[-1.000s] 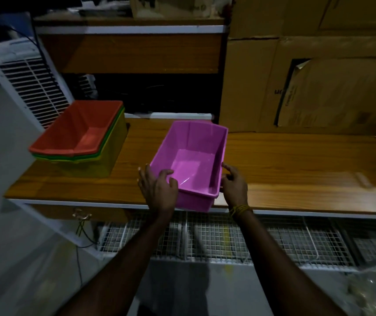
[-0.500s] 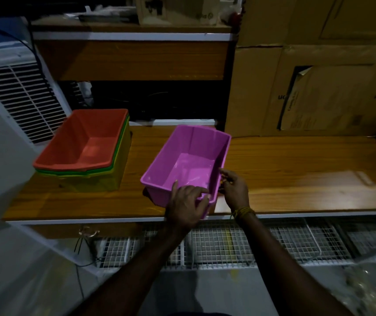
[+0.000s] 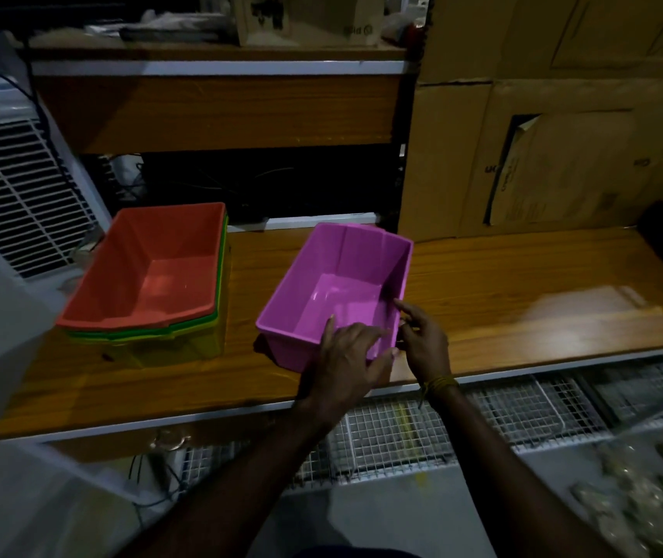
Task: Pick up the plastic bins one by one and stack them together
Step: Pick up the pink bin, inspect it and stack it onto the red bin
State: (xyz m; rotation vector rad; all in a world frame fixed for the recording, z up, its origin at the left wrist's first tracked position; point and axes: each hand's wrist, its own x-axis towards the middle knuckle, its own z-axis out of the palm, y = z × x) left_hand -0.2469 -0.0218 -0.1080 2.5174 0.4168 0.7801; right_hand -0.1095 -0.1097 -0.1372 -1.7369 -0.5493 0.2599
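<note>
No legible text anywhere.

I stand in a dim room at a wooden table [image 3: 523,300] with a white front edge. Behind it a wooden shelf [image 3: 217,110] carries a white strip along its top, with clutter above. Big cardboard boxes [image 3: 563,155] lean against the wall on my right. A white cooler [image 3: 12,187] with a slatted grille stands at my left. Wire mesh racks [image 3: 422,428] sit under the table, above a pale grey floor [image 3: 40,509].
</note>
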